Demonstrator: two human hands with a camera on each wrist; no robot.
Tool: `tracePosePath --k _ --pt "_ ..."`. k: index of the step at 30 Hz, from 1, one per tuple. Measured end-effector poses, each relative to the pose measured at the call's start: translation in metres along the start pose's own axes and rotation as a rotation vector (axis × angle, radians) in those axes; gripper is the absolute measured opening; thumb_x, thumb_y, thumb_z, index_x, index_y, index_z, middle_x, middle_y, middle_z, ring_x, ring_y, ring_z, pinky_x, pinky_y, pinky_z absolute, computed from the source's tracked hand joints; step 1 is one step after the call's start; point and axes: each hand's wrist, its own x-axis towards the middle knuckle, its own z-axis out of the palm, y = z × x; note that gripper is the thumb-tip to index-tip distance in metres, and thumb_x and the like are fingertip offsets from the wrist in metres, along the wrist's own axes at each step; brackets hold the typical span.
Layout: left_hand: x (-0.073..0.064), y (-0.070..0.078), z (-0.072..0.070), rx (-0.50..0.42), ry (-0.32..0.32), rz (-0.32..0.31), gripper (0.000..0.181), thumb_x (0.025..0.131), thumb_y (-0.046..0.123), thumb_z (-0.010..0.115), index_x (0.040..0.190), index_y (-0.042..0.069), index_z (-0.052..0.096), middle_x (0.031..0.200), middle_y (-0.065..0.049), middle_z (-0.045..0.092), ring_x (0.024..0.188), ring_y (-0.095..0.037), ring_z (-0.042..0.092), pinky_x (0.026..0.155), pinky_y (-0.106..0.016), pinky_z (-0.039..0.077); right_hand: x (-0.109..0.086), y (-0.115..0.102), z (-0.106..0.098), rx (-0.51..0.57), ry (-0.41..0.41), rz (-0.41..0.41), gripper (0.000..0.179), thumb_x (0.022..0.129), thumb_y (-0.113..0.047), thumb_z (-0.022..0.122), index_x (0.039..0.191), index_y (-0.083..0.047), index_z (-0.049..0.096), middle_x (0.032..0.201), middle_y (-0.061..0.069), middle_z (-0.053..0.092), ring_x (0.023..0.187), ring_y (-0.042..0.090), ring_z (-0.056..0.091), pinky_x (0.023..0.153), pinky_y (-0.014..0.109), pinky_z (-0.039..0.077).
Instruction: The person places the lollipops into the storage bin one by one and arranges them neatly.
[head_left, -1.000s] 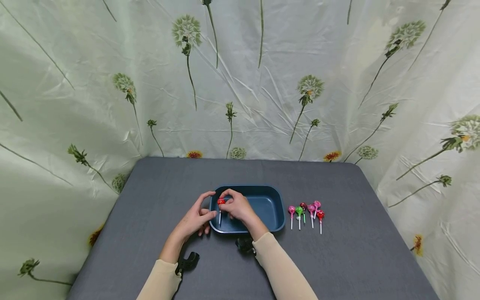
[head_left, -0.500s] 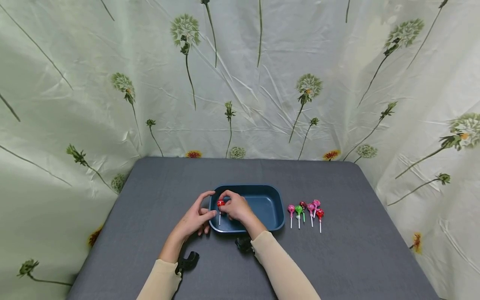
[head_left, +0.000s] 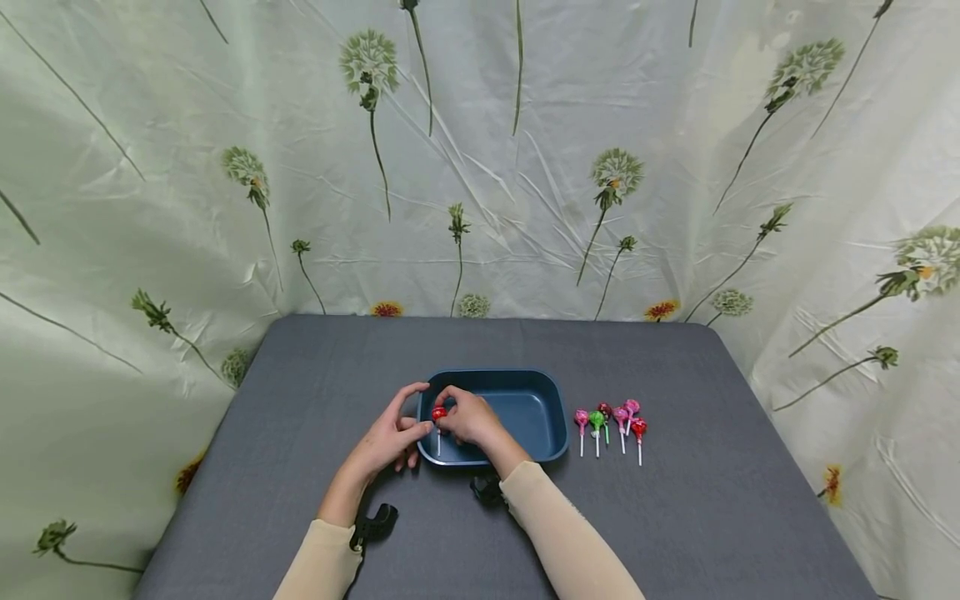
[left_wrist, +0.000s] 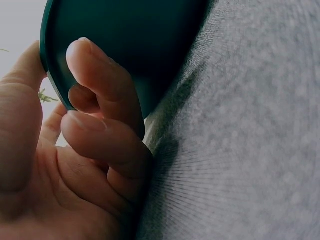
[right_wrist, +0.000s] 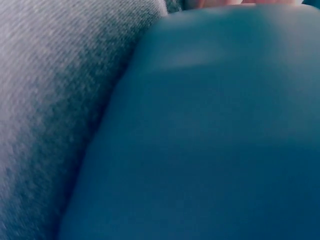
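Note:
A red-wrapped lollipop with a white stick is pinched by the right hand at its round head. It is inside the left end of the blue rectangular tray, its stick toward the near side. The left hand grips the tray's left end, thumb over the rim. In the left wrist view, that hand's curled fingers lie against the tray's outer wall. Only the tray's outer wall fills most of the right wrist view; the right fingertips are hidden there.
Right of the tray, several lollipops lie in a loose group: a pink one, a green one, a red one and others. All rest on a grey cloth-covered table. Behind hangs a flowered curtain.
The right hand has lowered the red lollipop slightly within the tray's left end. The left hand stays at the rim.

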Motion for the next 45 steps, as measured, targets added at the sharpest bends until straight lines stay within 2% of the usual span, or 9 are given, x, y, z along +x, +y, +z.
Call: tracePosePath --k 25,35,39,45 --pt "-0.001 0.002 0.001 0.000 -0.002 0.011 0.065 0.107 0.028 0.065 0.160 0.035 0.028 0.069 -0.005 0.064 0.049 -0.019 0.059 0.044 -0.027 0.045 -0.002 0.004 -0.004 0.076 0.001 0.039 0.024 0.097 -0.015 0.077 0.118 -0.017 0.067 0.075 0.002 0.069 0.049 0.014 0.052 0.052 0.027 0.041" --pt "-0.003 0.002 0.001 0.003 -0.006 0.012 0.066 0.107 0.028 0.064 0.161 0.034 0.027 0.070 -0.003 0.064 0.049 -0.018 0.058 0.045 -0.026 0.045 -0.007 0.009 -0.009 0.143 -0.009 0.000 0.024 0.094 -0.009 0.075 0.117 -0.013 0.067 0.073 0.002 0.069 0.047 0.013 0.049 0.051 0.026 0.040" --pt "-0.003 0.002 0.001 -0.003 -0.011 0.012 0.066 0.107 0.029 0.064 0.161 0.034 0.027 0.070 -0.003 0.064 0.049 -0.017 0.058 0.045 -0.026 0.045 -0.009 0.010 -0.012 0.186 -0.022 -0.024 0.026 0.094 -0.008 0.074 0.119 -0.010 0.067 0.075 0.006 0.071 0.046 0.012 0.048 0.050 0.024 0.040" --pt "-0.002 0.001 0.000 0.000 -0.012 0.012 0.066 0.107 0.028 0.065 0.161 0.034 0.027 0.070 -0.004 0.065 0.049 -0.018 0.058 0.044 -0.027 0.045 -0.015 0.008 -0.022 0.290 -0.066 -0.060 0.033 0.098 -0.013 0.073 0.129 -0.005 0.063 0.087 0.018 0.075 0.047 0.011 0.048 0.051 0.023 0.042"
